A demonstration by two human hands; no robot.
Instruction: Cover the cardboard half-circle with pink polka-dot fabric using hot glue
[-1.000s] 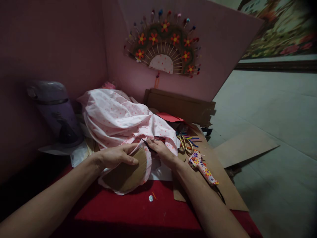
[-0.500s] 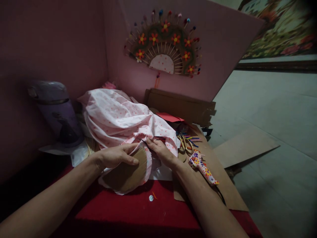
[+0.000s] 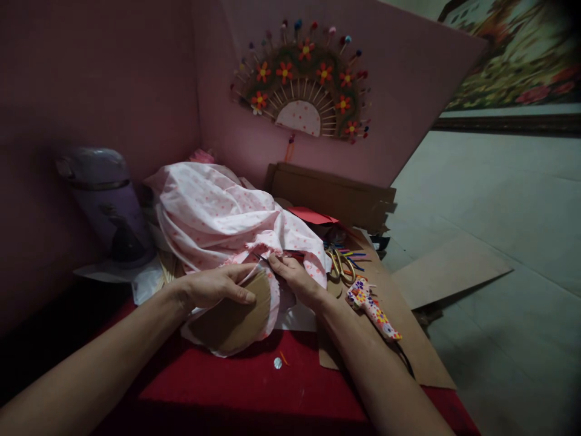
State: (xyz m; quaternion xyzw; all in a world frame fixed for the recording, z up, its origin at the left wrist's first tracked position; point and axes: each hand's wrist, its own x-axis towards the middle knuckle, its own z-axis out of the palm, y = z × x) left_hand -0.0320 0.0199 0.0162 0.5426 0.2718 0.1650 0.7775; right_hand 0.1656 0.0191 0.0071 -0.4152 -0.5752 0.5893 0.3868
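Cardboard [image 3: 231,321] edged with spotted cloth [image 3: 274,300] lies over the red tabletop [image 3: 218,393], its upper part pinched in my left hand [image 3: 218,287]. I judge it light and stiff, easiest held by its rim, the cloth soft; my right hand [image 3: 293,275] grips what may be dark scissors [image 3: 262,258], mostly hidden.

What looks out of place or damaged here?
The dotted fabric has a ragged, frayed edge near the right hand, as if torn. A small silvery disc and an orange strip lie loose on the red cloth, like stray scraps.
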